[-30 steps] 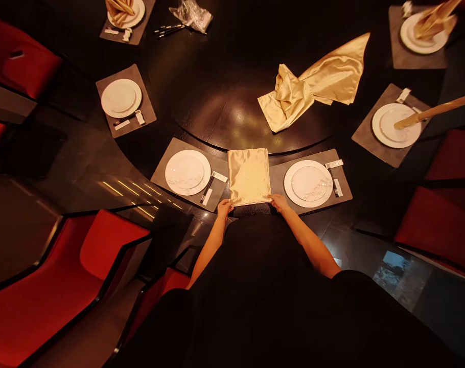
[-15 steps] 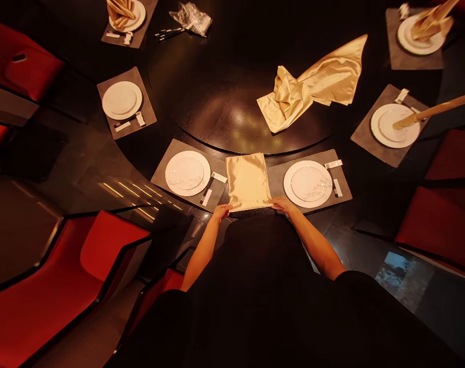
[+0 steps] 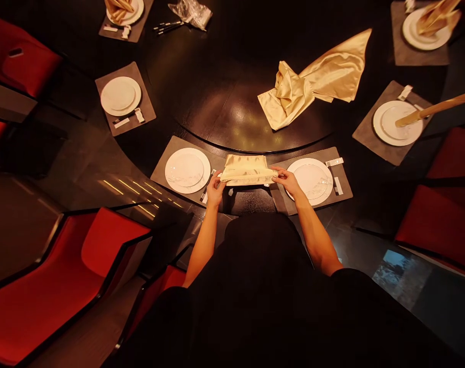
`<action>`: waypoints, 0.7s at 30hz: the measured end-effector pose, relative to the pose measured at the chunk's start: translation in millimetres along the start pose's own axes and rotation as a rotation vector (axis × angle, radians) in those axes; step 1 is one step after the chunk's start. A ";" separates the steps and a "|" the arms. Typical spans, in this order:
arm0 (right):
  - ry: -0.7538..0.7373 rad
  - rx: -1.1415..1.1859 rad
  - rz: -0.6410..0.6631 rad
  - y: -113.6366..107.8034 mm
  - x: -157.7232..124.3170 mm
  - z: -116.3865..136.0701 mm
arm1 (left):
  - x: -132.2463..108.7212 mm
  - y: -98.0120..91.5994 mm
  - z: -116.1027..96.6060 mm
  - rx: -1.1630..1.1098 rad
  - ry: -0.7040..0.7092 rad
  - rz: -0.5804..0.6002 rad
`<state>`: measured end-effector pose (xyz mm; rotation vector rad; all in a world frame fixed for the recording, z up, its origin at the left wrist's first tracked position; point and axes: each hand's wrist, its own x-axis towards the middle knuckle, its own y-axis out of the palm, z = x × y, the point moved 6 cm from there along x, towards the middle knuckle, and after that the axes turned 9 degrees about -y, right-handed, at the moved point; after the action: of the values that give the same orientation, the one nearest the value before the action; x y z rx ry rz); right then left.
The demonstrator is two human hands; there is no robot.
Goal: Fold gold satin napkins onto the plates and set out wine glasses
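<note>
Dark, polished round dining table (image 3: 167, 61) fills the view, ringed by red upholstered chairs (image 3: 37, 286), with a raised circular turntable (image 3: 232, 117) at its centre and grey square placemats (image 3: 161, 174) spaced around its edge. At the near edge, a folded gold satin napkin (image 3: 247, 170), doubled into a narrow band, sits between a white round plate (image 3: 186, 170) on the left and a matching white plate (image 3: 312, 181) on the right; whether it rests on the table or is raised slightly above it is hard to tell. The left hand (image 3: 216, 189) has the napkin's left end, its fingers (image 3: 219, 176) curled closed around the folded cloth. The right hand (image 3: 288, 181) pinches the right end between nearly closed fingers (image 3: 275, 176). The satin looks light, soft and slippery, so it will likely slide out of shape unless held by both folded ends. A crumpled gold satin napkin (image 3: 294, 87) lies loose on the turntable beyond.
</note>
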<state>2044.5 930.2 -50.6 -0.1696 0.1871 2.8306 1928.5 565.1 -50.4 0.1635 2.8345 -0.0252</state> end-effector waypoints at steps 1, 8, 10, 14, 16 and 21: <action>0.006 0.022 -0.002 0.3 2.4 -0.9 | 4.3 0.2 1.4 0.010 -0.028 0.013; 0.413 -0.058 -0.159 10.0 -29.9 -73.5 | -15.1 -10.4 67.5 0.182 -0.556 -0.127; 0.593 -0.047 -0.217 13.7 -49.7 -96.5 | -30.5 -10.1 84.8 0.173 -0.665 -0.131; 0.740 -0.020 -0.263 18.8 -74.4 -119.8 | -49.7 -10.0 104.3 0.120 -0.783 -0.123; 0.745 -0.016 -0.287 19.1 -79.3 -124.9 | -52.8 -10.6 108.5 0.084 -0.809 -0.128; 0.733 -0.041 -0.310 18.7 -82.1 -129.8 | -55.4 -10.2 113.5 0.043 -0.874 -0.108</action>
<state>2129.3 870.1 -165.2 -1.1327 0.2292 2.3425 2013.5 545.0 -142.2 -0.0019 1.9667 -0.1434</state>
